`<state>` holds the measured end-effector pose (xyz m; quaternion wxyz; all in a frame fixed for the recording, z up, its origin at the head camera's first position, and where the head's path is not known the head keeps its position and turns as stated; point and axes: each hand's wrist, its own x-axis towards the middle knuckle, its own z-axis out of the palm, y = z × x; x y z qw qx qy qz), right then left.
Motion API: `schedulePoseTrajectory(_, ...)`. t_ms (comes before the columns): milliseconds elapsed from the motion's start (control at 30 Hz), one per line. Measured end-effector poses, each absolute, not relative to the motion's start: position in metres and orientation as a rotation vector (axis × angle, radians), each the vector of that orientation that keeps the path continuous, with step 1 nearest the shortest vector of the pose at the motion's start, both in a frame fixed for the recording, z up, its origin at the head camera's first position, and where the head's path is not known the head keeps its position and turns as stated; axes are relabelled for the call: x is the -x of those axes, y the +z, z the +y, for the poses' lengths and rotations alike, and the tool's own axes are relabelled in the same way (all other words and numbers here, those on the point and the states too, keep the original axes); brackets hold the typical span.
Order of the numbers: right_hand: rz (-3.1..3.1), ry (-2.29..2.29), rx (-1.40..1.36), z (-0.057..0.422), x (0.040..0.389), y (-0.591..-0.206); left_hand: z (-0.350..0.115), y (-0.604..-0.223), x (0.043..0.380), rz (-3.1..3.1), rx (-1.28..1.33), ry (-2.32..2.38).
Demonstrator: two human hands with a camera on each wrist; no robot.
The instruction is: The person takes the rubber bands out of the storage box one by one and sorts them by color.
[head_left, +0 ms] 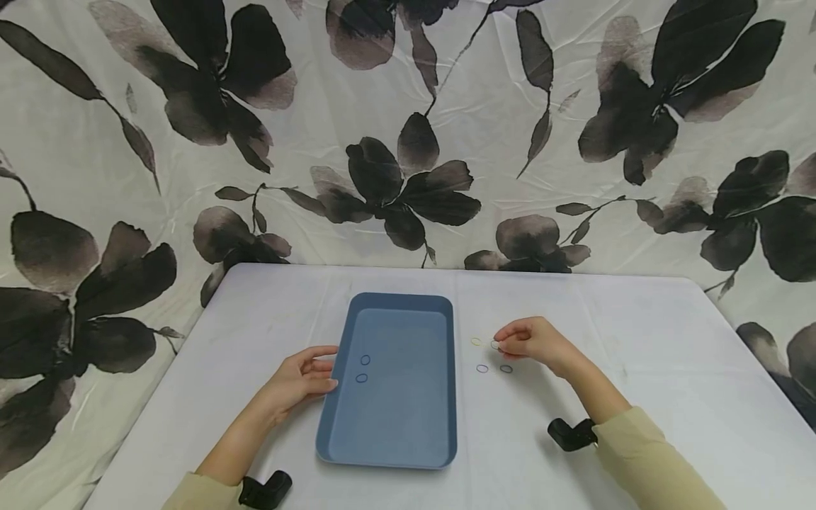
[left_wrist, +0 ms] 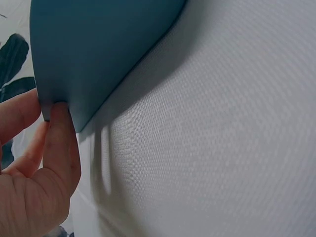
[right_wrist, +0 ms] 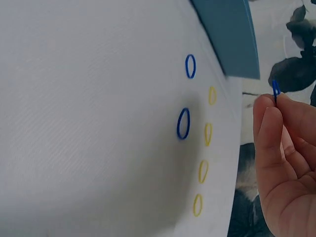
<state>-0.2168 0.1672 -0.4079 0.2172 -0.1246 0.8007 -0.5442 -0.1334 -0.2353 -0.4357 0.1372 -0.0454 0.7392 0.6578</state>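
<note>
Pinching a small blue band [right_wrist: 275,88] between thumb and fingertips, the right hand [head_left: 534,346] is held over the white table [head_left: 637,326], to the right of the tray. The band is thin and bright blue; in the right wrist view it is squeezed into a narrow upright loop — its lower part is hidden by the fingers. Near the hand, two more blue bands [right_wrist: 188,123] are laid flat on the table as slim, rounded loops, well apart from each other. Beside them, four yellow bands [right_wrist: 205,134], just as thin, are lined up in a row.

By the left hand [head_left: 296,379], the left wall of the blue tray [head_left: 404,411] is gripped, with the thumb pressed against its outer side; how far the other fingers reach over the rim cannot be told. Inside the tray, toward its left side, two dark bands [head_left: 361,360] are placed near each other — apart, and both rounded. The arms are covered by beige sleeves [head_left: 656,460]. Behind the table, a flowered curtain [head_left: 382,177] is hung.
</note>
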Motion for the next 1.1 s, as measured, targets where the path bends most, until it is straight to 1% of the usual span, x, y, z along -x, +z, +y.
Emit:
schedulePoseTrajectory(533, 2.213, -1.507, 0.269, 0.190, 0.213, -0.418, -0.235, -0.434, 0.133, 2.131, 0.129, 1.902)
schedulePoseTrajectory(1100, 2.203, -1.507, 0.213, 0.199, 0.205, -0.425, -0.235, -0.433, 0.132, 2.125, 0.127, 1.908)
